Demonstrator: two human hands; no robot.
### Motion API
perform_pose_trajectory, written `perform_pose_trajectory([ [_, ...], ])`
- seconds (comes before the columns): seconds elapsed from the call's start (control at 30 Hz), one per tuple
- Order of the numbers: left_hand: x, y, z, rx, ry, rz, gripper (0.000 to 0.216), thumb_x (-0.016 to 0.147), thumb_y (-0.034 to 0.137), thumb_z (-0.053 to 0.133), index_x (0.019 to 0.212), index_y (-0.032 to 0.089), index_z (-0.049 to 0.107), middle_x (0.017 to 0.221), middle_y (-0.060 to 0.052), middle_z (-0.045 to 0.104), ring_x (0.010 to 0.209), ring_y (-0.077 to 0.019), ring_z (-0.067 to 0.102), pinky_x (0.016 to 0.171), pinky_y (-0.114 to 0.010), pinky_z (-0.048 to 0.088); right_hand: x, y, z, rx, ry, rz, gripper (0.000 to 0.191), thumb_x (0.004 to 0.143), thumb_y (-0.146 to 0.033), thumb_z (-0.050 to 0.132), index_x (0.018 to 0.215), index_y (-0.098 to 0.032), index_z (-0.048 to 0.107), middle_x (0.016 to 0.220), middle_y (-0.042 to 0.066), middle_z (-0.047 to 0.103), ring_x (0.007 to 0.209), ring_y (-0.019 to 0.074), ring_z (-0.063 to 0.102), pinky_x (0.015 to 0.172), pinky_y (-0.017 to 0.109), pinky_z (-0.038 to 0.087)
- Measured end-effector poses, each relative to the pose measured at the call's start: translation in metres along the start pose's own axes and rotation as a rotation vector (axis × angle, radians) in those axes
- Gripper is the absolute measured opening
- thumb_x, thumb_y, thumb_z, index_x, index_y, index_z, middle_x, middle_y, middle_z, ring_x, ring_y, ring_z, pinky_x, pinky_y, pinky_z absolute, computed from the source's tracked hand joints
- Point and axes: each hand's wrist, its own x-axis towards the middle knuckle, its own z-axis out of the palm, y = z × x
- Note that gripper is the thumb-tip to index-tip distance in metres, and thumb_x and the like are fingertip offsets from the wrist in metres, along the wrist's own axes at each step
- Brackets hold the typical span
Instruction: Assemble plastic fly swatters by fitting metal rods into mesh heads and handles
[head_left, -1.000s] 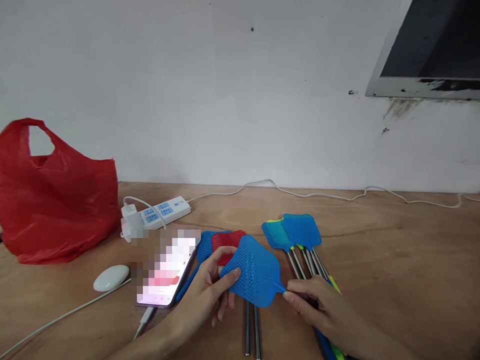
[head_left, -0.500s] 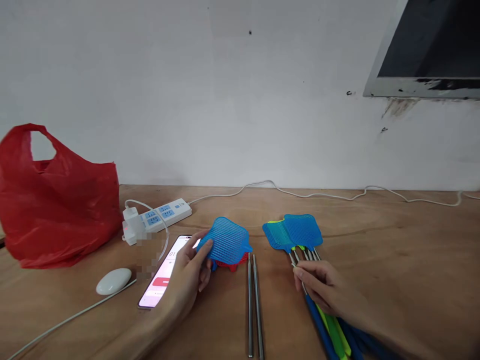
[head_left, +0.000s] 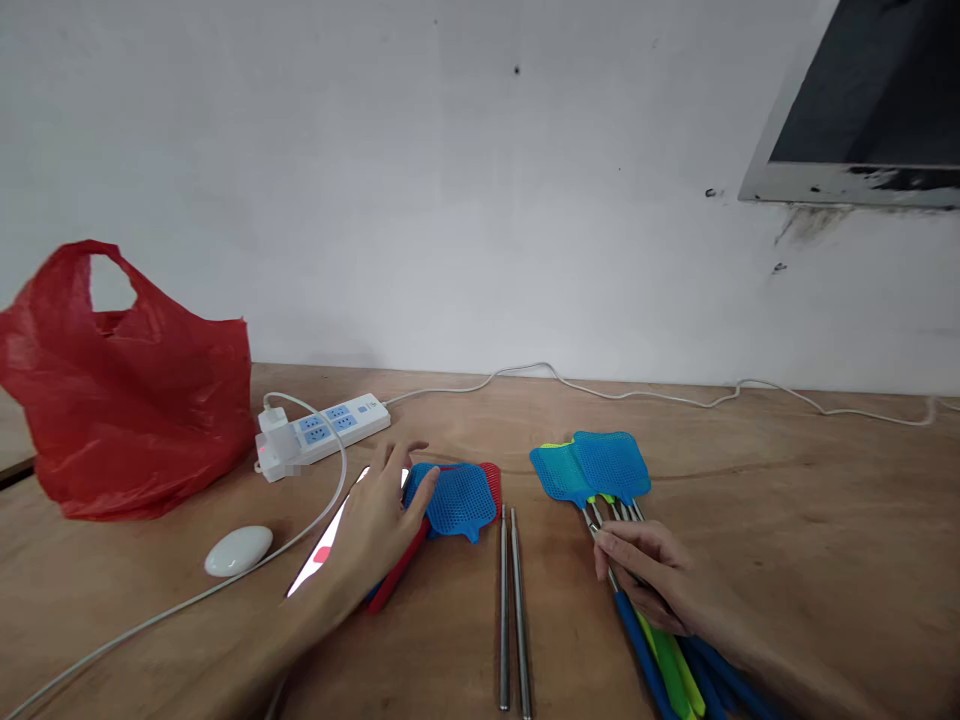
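My left hand (head_left: 386, 515) has its fingers spread over the left edge of a blue mesh swatter head (head_left: 459, 498); its thumb lies at that edge, and I cannot tell if it touches. Under the blue head shows a red mesh swatter head (head_left: 492, 488), with a red handle (head_left: 401, 570) below the wrist. My right hand (head_left: 645, 570) is closed with thumb and fingertips on the metal shaft of a fly swatter in a bunch. That bunch has blue heads (head_left: 611, 465) and blue and green handles (head_left: 664, 655). Two metal rods (head_left: 511, 610) lie between the hands.
A lit phone (head_left: 319, 550) lies partly under my left forearm. A white power strip (head_left: 330, 435), a white mouse-shaped object (head_left: 238, 552) and a red plastic bag (head_left: 135, 400) are on the left. A white cable (head_left: 637, 396) runs along the wall.
My left hand has let go of the blue swatter head, which now lies turned on the red one. The fingers have spread. My right hand keeps its hold.
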Motion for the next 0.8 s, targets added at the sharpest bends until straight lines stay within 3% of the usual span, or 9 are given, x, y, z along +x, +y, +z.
perform_pose_trajectory([
  [0.1, -0.009, 0.003, 0.003, 0.217, -0.035, 0.172, 0.027, 0.096, 0.039, 0.047, 0.112, 0.023, 0.062, 0.11, -0.007, 0.057, 0.077, -0.024, 0.061, 0.07, -0.038, 0.049, 0.0, -0.004, -0.001, 0.106, 0.017, 0.059, 0.056, 0.076, -0.073, 0.063, 0.067, -0.018, 0.058, 0.033, -0.012, 0.033, 0.025, 0.0029, 0.02, 0.028, 0.017, 0.016],
  [0.23, -0.022, 0.009, 0.01, 0.291, -0.276, 0.385, 0.025, 0.101, 0.031, 0.043, 0.111, 0.022, 0.064, 0.113, -0.009, 0.061, 0.097, -0.0282, 0.062, 0.081, -0.042, 0.051, 0.004, -0.002, -0.006, 0.281, 0.09, 0.077, 0.05, 0.077, -0.067, 0.067, 0.067, -0.019, 0.058, 0.03, -0.012, 0.033, 0.023, 0.0043, 0.019, 0.026, 0.018, 0.015],
  [0.4, -0.029, 0.01, 0.015, 0.34, -0.499, 0.441, 0.031, 0.102, 0.031, 0.046, 0.13, 0.027, 0.059, 0.13, -0.008, 0.061, 0.113, -0.0313, 0.058, 0.095, -0.05, 0.048, 0.015, 0.007, -0.015, 0.361, 0.156, -0.027, 0.052, 0.074, -0.067, 0.071, 0.061, -0.019, 0.054, 0.026, -0.008, 0.037, 0.026, 0.0047, 0.023, 0.031, 0.018, 0.02],
  [0.6, -0.028, 0.007, 0.017, 0.338, -0.53, 0.432, 0.033, 0.102, 0.03, 0.047, 0.131, 0.024, 0.06, 0.132, -0.009, 0.062, 0.118, -0.0318, 0.059, 0.099, -0.052, 0.048, 0.009, -0.002, -0.009, 0.393, 0.292, 0.017, 0.052, 0.068, -0.068, 0.075, 0.065, -0.02, 0.054, 0.035, -0.009, 0.039, 0.033, 0.0051, 0.026, 0.035, 0.017, 0.021],
  [0.8, -0.028, 0.005, 0.018, 0.341, -0.492, 0.42, 0.031, 0.1, 0.028, 0.049, 0.128, 0.022, 0.061, 0.132, -0.01, 0.063, 0.121, -0.0316, 0.058, 0.104, -0.052, 0.047, 0.0, -0.008, -0.001, 0.519, 0.36, -0.014, 0.042, 0.071, -0.057, 0.08, 0.074, -0.019, 0.064, 0.066, -0.001, 0.064, 0.048, 0.0068, 0.046, 0.043, 0.017, 0.037],
])
